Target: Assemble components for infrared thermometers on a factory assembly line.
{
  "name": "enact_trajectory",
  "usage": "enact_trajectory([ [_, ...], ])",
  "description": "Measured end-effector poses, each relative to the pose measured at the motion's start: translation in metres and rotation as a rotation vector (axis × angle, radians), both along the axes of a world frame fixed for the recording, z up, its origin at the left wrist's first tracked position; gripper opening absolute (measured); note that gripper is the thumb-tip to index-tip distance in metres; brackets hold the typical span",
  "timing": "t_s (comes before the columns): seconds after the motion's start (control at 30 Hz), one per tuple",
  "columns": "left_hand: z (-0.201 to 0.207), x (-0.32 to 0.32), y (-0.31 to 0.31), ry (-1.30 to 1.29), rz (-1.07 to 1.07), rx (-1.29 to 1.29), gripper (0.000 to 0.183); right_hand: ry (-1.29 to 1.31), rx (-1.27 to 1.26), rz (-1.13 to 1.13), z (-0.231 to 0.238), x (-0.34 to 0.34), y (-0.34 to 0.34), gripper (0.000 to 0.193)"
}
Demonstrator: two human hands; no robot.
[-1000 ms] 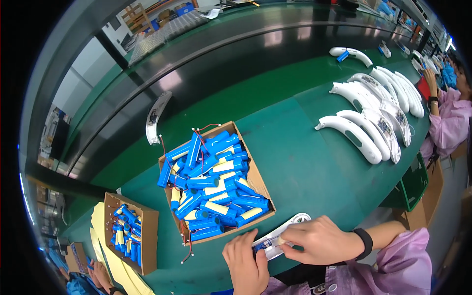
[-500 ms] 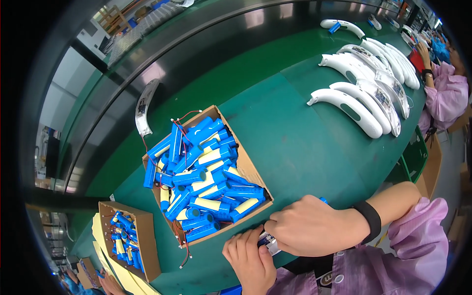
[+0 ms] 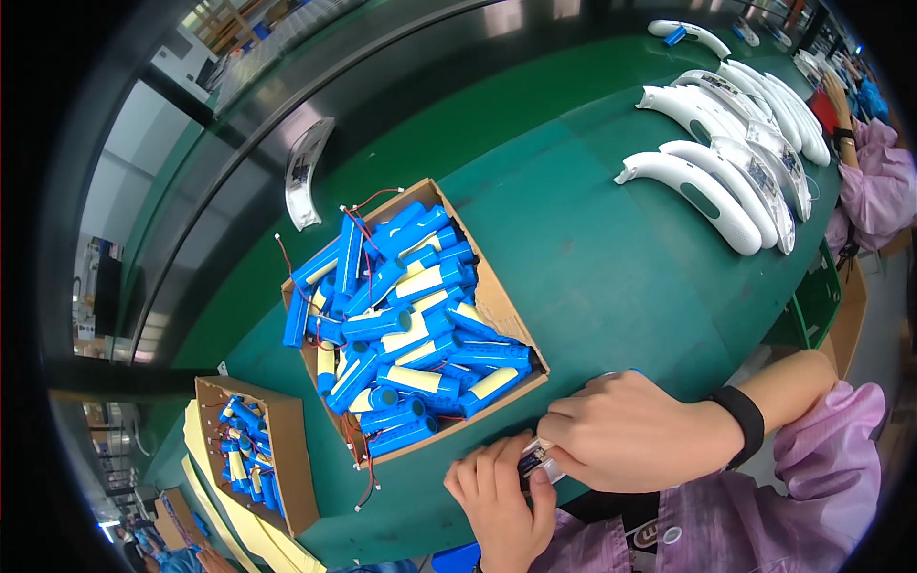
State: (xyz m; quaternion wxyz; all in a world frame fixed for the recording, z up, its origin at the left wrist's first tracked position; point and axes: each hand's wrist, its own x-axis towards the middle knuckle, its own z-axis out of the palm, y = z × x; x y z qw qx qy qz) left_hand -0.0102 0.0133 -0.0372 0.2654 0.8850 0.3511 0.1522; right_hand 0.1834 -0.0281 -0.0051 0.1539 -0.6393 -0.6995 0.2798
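White casing (image 3: 551, 470) sits at the near edge of the table (image 3: 621, 296), long axis mostly hidden, the left hand (image 3: 501, 495) clasping its left part, the right hand (image 3: 642, 435) covering its right, finger closure there impossible to tell.

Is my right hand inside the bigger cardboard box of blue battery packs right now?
No, the right hand is outside the bigger cardboard box, beside the left hand at a mostly hidden white housing.

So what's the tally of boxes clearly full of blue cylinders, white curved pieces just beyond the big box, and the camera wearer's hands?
Boxes: 2, a big box and a small box
White curved piece: 1
Hands: 2, left hand and right hand
Total: 5
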Motion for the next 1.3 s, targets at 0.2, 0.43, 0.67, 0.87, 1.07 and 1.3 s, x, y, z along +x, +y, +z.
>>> enact_trajectory([
  [0.2,0.016,0.012,0.013,0.054,0.003,-0.112,0.029,0.152,0.168,-0.067,-0.006,-0.001,-0.010,0.012],
  [0.43,0.035,0.025,0.033,0.225,-0.058,-0.198,0.033,0.219,0.211,-0.068,-0.017,0.002,-0.014,0.015],
  [0.67,0.040,0.049,0.043,0.537,-0.034,-0.408,0.023,0.220,0.207,0.071,-0.019,0.012,-0.020,0.022],
  [0.87,0.047,0.054,0.013,0.478,0.038,-0.240,0.037,0.168,0.300,0.115,-0.024,0.014,-0.047,0.038],
  [1.07,0.027,0.048,-0.023,0.305,0.146,0.016,0.028,0.133,0.401,0.030,-0.030,-0.002,-0.066,0.032],
  [1.3,0.015,0.049,-0.038,0.287,0.170,0.137,0.023,0.060,0.438,0.062,-0.040,0.000,-0.072,0.036],
])
